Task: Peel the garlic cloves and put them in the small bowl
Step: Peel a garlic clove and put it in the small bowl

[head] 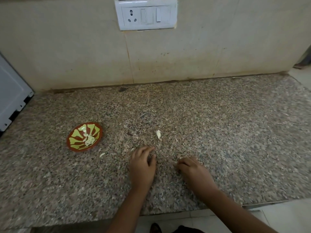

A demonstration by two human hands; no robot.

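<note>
The small bowl, red-brown with a yellow-green pattern, sits on the granite counter at the left and holds several pale peeled garlic cloves. A whitish garlic clove or skin lies on the counter just beyond my hands. Near the bowl's right side lies a smaller pale piece. My left hand rests on the counter, its fingers loosely stretched forward and nothing visible in it. Knuckles up, my right hand has its fingers curled down onto the counter. Its fingertips are hidden.
The speckled granite counter runs back to a beige wall with a white socket plate. A white appliance stands at the far left. The counter's front edge is close to me, with floor tiles below.
</note>
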